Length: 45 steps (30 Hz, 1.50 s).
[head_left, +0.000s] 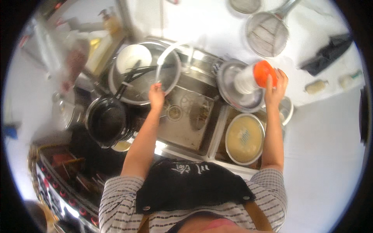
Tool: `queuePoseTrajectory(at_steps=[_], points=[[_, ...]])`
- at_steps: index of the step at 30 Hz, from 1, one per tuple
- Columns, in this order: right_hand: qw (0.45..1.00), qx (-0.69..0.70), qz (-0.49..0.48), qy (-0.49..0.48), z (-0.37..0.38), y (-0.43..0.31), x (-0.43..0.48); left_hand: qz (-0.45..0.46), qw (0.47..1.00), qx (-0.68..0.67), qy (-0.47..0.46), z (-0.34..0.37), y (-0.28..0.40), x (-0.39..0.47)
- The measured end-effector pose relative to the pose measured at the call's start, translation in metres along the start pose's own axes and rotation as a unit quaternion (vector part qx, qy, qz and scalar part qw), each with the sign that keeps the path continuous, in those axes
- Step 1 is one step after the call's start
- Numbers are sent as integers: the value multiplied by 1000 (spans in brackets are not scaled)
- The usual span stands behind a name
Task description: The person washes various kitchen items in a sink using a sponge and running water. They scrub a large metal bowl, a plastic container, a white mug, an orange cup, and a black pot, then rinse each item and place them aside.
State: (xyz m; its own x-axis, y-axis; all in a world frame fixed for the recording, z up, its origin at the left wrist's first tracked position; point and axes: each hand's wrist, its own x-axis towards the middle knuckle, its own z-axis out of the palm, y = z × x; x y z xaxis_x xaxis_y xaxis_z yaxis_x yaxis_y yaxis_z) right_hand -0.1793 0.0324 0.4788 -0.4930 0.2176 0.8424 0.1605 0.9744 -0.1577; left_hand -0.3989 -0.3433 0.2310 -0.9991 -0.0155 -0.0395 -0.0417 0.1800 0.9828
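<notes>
My left hand (156,97) has its fingers closed on the lower end of a clear hose (158,72) that hangs from a white curved faucet spout (172,51). Below it is the near rim of a large metal basin (177,78) holding a white bowl (134,56) and black long-handled utensils (135,72). My right hand (275,83) grips the orange end (264,73) of a white ribbed cylinder (246,80); blur hides whether this is a stack of bowls or a single container. The cylinder is tilted over a round metal bowl (228,78).
Between my arms is a steel sink (183,125) with a drain (174,113). A metal basin of yellowish liquid (244,138) sits in the right compartment. Dark pans (106,122) stand at left, above a stove (67,174). Strainers (268,33) hang on the white wall.
</notes>
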Motion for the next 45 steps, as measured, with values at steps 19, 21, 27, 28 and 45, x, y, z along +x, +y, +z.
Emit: queuePoseTrajectory(at_steps=[19,21,27,28,45], points=[[773,421,62,-471,221,-264,-104,78,967,223,-95,-75,94,-60],[750,447,107,-477,228,-280,-113,108,961,206,-150,-108,131,-87],[513,511,253,-642,212,-342,-175,214,924,312,49,-237,191,-96],[479,505,304,-650,207,-353,-188,207,912,336,109,-258,186,-88],[495,518,443,-539,204,-333,-180,-155,899,407,-49,-349,159,-27]])
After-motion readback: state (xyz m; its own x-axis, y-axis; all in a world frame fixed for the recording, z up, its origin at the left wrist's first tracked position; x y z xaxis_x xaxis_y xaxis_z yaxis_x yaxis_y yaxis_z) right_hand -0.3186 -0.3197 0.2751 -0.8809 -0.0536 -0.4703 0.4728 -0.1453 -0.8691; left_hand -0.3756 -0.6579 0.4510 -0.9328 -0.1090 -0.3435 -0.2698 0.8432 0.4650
